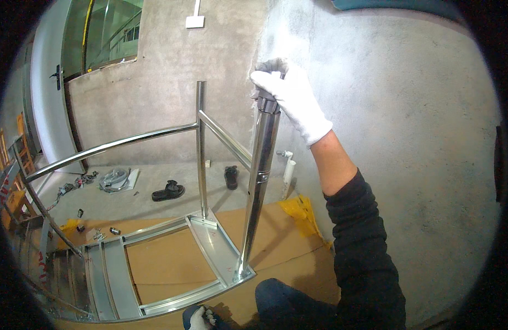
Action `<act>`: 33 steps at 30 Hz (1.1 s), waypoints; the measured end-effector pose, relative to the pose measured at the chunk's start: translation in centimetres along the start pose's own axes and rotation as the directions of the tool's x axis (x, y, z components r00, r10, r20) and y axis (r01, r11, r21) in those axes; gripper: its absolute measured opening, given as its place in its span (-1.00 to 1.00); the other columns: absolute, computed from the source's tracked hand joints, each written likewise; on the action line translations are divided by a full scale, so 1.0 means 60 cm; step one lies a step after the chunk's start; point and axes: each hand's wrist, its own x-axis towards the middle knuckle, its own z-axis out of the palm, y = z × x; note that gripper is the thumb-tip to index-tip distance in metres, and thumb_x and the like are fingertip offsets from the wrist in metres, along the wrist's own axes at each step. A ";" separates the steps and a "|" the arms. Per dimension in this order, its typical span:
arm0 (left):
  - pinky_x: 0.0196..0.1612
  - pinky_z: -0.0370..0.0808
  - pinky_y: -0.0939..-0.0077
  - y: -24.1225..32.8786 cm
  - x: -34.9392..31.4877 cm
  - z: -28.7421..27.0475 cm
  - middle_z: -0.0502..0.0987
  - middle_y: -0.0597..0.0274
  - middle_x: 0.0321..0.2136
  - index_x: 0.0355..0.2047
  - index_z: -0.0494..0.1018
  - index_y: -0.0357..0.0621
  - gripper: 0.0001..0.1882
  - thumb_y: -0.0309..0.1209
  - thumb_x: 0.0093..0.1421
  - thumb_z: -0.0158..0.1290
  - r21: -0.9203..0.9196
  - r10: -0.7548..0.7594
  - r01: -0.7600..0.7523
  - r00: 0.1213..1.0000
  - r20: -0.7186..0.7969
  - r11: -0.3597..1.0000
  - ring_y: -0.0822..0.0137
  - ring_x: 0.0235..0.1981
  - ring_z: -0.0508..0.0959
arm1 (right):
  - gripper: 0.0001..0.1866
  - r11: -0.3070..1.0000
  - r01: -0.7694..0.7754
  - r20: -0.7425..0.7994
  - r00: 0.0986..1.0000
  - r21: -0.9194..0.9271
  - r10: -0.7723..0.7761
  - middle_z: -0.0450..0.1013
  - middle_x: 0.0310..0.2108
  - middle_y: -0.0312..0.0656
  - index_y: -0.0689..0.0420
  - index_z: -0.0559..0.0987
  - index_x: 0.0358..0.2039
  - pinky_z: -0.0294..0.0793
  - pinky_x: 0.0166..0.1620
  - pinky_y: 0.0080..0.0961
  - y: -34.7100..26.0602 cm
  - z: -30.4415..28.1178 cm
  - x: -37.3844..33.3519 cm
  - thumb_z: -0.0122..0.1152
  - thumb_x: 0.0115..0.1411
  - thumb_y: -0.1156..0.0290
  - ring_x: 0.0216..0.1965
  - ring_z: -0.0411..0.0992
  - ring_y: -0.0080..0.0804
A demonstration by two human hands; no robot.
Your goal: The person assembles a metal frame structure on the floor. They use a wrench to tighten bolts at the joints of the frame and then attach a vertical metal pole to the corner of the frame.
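Note:
An upturned-looking metal frame (226, 264) with shiny tubular legs stands on the floor in front of me. My right hand (292, 99), in a white glove with dark fingertips, is raised and closed around a dark grey end fitting (268, 104) at the top of the nearest tubular leg (259, 165). Its fingertips curl over the fitting's top, which they partly hide. Low at the lower edge, my gloved left hand (201, 319) is close to my knee, its fingers bent in. Small metallic bits seem to show at its fingers, too small to name.
Brown cardboard (298, 247) lies under the frame, with yellow plastic (301, 214) by the wall. Black sandals (168, 191), coiled clear hose (115, 180) and small metal fittings (115, 231) are on the floor. A white pipe (288, 179) rises beside the wall; a door (53, 88) stands left.

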 end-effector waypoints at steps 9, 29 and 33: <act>-0.56 0.34 0.48 0.003 0.002 0.010 0.43 0.30 -0.51 -0.21 0.39 -0.13 -0.79 -0.28 0.31 -0.14 0.001 0.005 -0.005 1.000 0.012 1.000 0.39 -0.57 0.38 | -0.74 0.978 -0.164 0.158 0.977 0.132 0.142 0.47 -0.43 -0.16 0.33 0.46 -0.26 0.55 -0.42 -0.55 -0.003 -0.001 0.006 0.25 0.10 0.44 -0.46 0.51 -0.47; -0.57 0.34 0.48 0.030 0.017 0.034 0.43 0.29 -0.52 -0.22 0.39 -0.14 -0.79 -0.29 0.31 -0.13 0.006 -0.011 0.011 1.000 0.010 1.000 0.39 -0.58 0.38 | -0.82 0.983 -0.024 -0.177 0.983 0.181 0.057 0.42 -0.55 -0.27 0.29 0.43 -0.26 0.43 -0.55 -0.67 0.026 0.033 -0.017 0.12 0.15 0.47 -0.62 0.42 -0.62; -0.57 0.34 0.47 0.040 0.021 0.041 0.43 0.29 -0.52 -0.22 0.39 -0.14 -0.80 -0.30 0.31 -0.13 0.014 -0.025 0.025 1.000 0.012 1.000 0.39 -0.58 0.38 | -0.81 0.993 0.048 -0.263 0.965 0.105 -0.018 0.44 -0.53 -0.27 0.29 0.43 -0.26 0.41 -0.54 -0.68 0.021 0.040 -0.023 0.13 0.16 0.46 -0.62 0.43 -0.62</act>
